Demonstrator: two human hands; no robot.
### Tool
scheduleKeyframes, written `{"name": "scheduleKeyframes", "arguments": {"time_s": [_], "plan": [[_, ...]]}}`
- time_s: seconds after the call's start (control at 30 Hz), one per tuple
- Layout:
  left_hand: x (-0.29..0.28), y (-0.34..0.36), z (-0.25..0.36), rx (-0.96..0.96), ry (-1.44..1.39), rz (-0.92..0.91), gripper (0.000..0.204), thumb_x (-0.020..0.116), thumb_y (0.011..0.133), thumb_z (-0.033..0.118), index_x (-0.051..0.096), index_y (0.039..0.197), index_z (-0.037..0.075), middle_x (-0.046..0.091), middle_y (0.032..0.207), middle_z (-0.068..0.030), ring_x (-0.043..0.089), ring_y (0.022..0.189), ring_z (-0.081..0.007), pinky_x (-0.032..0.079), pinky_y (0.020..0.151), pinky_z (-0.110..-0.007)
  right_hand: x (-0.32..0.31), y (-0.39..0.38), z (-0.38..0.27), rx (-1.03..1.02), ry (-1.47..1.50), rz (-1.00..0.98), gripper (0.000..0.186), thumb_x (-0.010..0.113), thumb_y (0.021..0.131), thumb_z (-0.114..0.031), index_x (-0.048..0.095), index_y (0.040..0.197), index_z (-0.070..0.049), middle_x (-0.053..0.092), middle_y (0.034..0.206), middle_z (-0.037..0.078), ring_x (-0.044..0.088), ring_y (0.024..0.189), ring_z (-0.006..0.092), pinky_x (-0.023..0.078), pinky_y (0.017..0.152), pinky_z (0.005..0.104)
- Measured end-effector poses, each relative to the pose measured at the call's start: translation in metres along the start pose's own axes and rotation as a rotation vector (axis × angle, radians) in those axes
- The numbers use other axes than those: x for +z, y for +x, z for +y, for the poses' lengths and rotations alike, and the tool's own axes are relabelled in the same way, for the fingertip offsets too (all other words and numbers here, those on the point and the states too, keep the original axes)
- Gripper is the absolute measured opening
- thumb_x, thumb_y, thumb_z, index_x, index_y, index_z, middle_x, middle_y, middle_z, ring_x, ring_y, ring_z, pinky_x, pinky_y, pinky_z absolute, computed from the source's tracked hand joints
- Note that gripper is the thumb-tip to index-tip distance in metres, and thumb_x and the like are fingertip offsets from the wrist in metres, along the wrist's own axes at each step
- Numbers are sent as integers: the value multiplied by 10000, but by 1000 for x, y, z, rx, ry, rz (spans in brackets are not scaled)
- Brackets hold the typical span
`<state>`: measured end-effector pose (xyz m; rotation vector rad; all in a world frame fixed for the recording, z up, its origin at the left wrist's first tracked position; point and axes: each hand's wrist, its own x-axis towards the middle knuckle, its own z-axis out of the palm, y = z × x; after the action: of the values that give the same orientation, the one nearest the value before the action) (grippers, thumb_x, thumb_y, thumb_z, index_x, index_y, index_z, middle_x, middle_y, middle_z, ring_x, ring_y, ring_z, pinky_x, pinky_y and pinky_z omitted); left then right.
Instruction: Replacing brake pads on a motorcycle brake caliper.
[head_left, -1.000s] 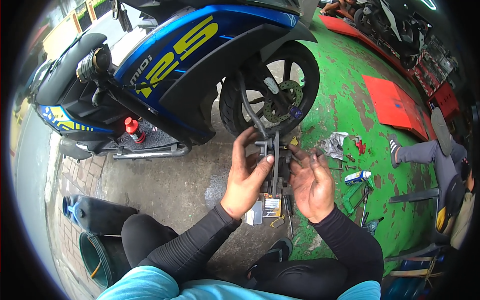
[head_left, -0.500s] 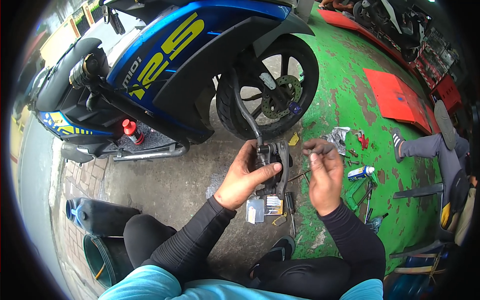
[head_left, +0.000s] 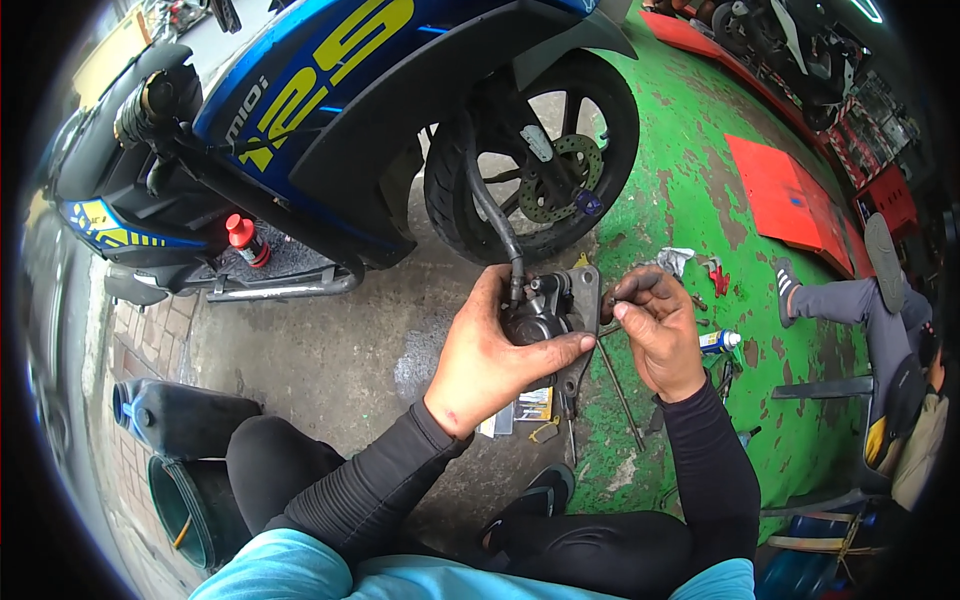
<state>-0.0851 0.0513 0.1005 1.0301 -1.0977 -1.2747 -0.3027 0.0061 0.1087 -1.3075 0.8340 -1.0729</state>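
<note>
The brake caliper [head_left: 533,325] sits off the front disc [head_left: 541,206], unmounted (its hose [head_left: 493,213] appears attached), with the left hand [head_left: 487,358] closed around it, while the right hand [head_left: 657,337] curls pinch-like beside its bracket [head_left: 586,288], whether on a small part I cannot tell.

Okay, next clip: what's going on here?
A person crouching beside a blue scooter holds a brake caliper in the left hand, thumb against its metal bracket. The right hand is beside the bracket, fingertips pinched together; whether they grip something small is hard to tell. The caliper is off the brake disc on the front wheel, and a dark hose runs up from it toward the scooter.
</note>
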Motion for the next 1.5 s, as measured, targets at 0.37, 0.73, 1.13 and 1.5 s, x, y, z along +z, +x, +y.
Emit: {"name": "scheduleKeyframes", "arguments": {"time_s": [0.37, 0.73, 1.13, 1.5], "plan": [[-4, -2, -4, 149, 204, 110, 900, 1005, 587, 345, 524, 1237, -49, 692, 1021, -171, 703, 946, -240, 562, 836, -371, 13, 0, -16, 17, 22, 75, 296, 745, 866, 70, 623, 1129, 10, 691, 1042, 58, 660, 967, 130, 529, 890, 274], [-12, -5, 7, 37, 220, 72, 861, 1009, 602, 276, 514, 1232, -40, 661, 1064, -112, 634, 990, -159, 545, 885, -317, 22, -3, -23, 5, -148, 100, 218, 751, 880, 59, 642, 1066, 24, 704, 1019, 76, 688, 946, 139, 555, 865, 274], [-18, -4, 7, 24, 124, 5, 858, 1020, 588, 245, 519, 1231, -23, 644, 1095, -94, 620, 1021, -146, 537, 916, -308, 14, 0, 8, 105, 194, -17, 209, 725, 906, 42, 669, 1105, 12, 714, 1118, 87, 685, 1014, 169, 554, 903, 308], [-20, -3, 7, 41, 112, -11, 936, 1033, 557, 305, 517, 1261, -33, 633, 1082, -97, 622, 1012, -151, 534, 907, -303, 15, 17, 1, 139, -43, -54, 164, 705, 933, 15, 672, 1093, 13, 723, 1071, 71, 673, 1015, 142, 548, 883, 291]]}}
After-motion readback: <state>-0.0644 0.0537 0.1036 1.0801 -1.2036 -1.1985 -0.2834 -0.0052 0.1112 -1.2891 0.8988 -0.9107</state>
